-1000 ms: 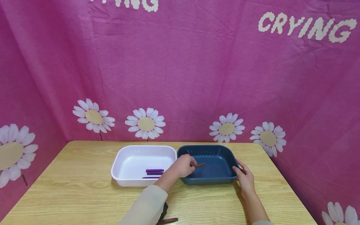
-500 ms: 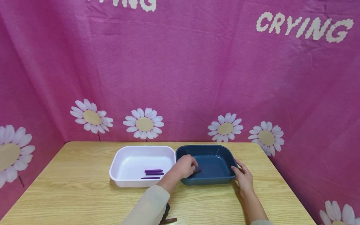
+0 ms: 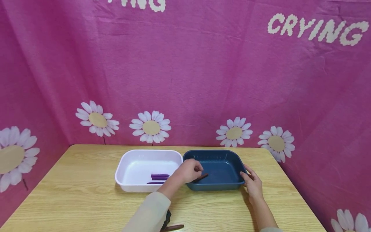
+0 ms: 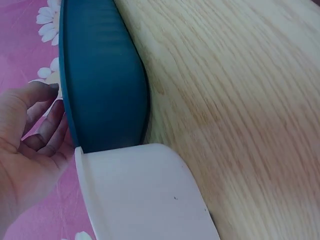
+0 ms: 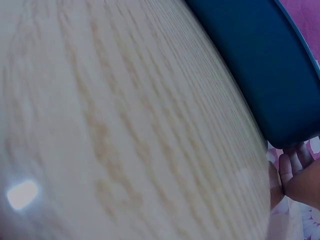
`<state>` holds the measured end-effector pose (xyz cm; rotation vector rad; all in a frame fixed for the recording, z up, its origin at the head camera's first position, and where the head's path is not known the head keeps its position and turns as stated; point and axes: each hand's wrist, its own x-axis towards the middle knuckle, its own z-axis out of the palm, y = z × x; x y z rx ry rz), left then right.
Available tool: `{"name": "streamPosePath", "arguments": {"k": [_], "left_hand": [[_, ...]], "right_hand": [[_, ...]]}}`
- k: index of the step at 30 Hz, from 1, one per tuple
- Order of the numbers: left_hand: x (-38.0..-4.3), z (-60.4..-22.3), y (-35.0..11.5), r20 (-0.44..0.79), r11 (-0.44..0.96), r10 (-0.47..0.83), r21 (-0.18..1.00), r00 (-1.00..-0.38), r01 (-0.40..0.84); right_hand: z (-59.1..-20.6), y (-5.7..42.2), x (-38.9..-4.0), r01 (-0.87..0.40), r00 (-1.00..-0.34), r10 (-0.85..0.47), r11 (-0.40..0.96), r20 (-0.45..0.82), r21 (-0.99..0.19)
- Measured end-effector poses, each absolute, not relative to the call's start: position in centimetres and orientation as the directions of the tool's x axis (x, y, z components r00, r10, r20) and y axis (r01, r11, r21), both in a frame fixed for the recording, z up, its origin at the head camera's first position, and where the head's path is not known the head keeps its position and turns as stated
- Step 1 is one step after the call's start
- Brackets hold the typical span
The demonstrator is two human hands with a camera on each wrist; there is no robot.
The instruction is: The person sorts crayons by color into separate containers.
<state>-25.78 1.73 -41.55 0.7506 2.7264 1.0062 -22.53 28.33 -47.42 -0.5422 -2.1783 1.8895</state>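
Observation:
Over the left part of the dark blue tray [image 3: 220,186] hovers my left hand [image 3: 189,170], its fingers loosely bent around nothing. A brown crayon [image 3: 203,176] lies in that tray below the fingers, one end hidden by the hand. The left wrist view shows the same hand [image 4: 35,135] by the tray rim with a gap between thumb and fingers. My right hand [image 3: 253,186] grips the blue tray's right end, thumb over the rim and fingers against the outer side.
A white tray [image 3: 136,187] stands against the blue one's left side, with several purple crayons [image 3: 160,176] in it. Another brown crayon [image 3: 175,227] lies on the wooden table [image 3: 75,193] near my left sleeve. A pink curtain [image 3: 185,80] hangs behind.
My left hand has let go of the brown crayon, which now lies in the blue tray. The right hand stays on the tray's right end.

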Motion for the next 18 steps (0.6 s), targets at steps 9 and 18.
{"name": "streamPosePath", "arguments": {"k": [9,18], "left_hand": [[-25.1,-40.9,-0.4,0.102,0.516,0.525,0.751,-0.845,0.411],[-24.9,-40.4,-2.1,0.086,0.413,0.479,0.856,-0.873,0.311]], "right_hand": [[-47.4,28.4,-22.4,0.140,-0.912,0.402,0.112,-0.084,-0.984],[-47.5,28.4,-22.6,0.105,-0.912,0.406,0.102,-0.055,-0.989]]}}
